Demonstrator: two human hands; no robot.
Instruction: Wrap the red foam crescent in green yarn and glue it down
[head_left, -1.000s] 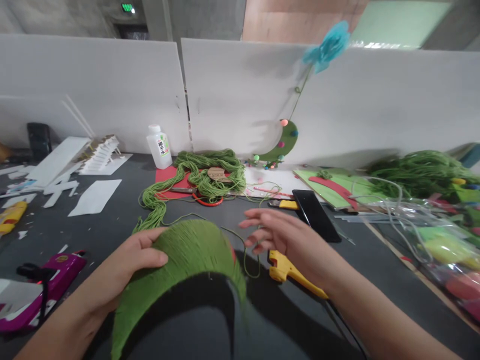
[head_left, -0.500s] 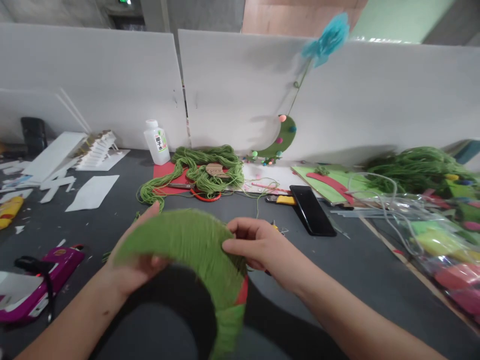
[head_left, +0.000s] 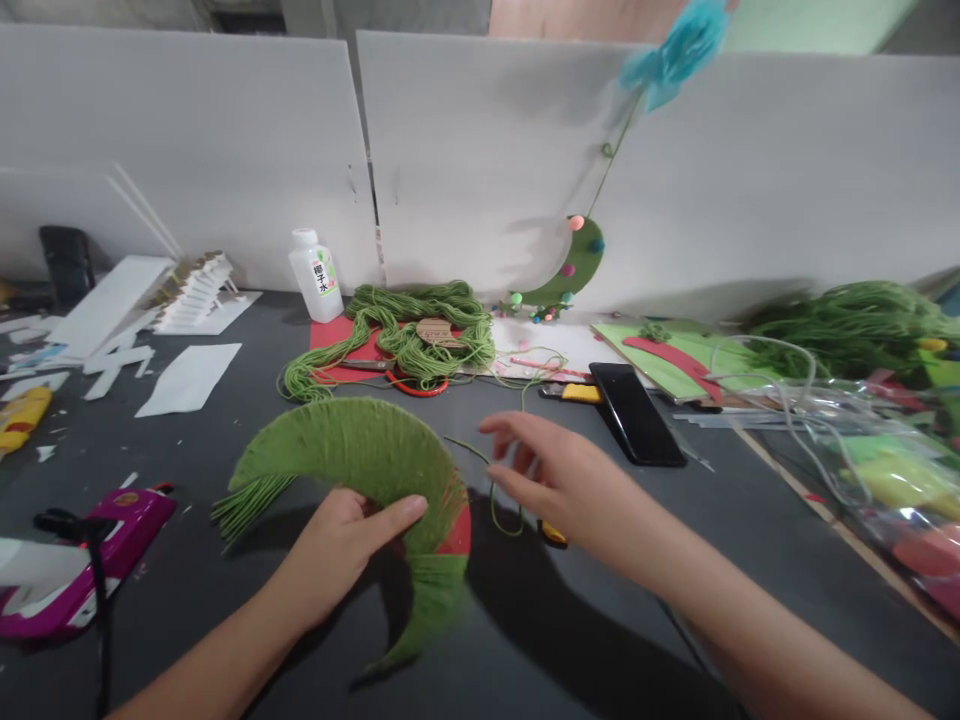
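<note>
Head view: crescent of green yarn wrapped tight over a curved form (head_left: 360, 440) held tilted above the dark grey tabletop (head_left: 195, 450), lying toward 7–8 o'clock of frame centre. Bare red patch (head_left: 456, 535) shows at its 4 o'clock edge. Left hand (head_left: 330, 550) at the crescent's inner curve, clamped on it — thumb flat on the face, fingers mostly hidden behind. Right hand (head_left: 555, 470) at the crescent's 3 o'clock, apart from it, half-curled with thumb and fingers wide. Loose green yarn strand (head_left: 469, 447) between the two; contact with the right thumb cannot be told. Cut bundle of green yarn ends (head_left: 255, 505) by the crescent's left tip, 8 o'clock. At 1 o'clock, a heaped green yarn hank (head_left: 420, 300), with orange-red-handled scissors (head_left: 418, 386) beside it. Black rectangular phone (head_left: 637, 415) at the right hand's 2 o'clock. White plastic bottle (head_left: 315, 275), upright, at the crescent's 11 — magenta-and-white device (head_left: 131, 530) at 8–9.
</note>
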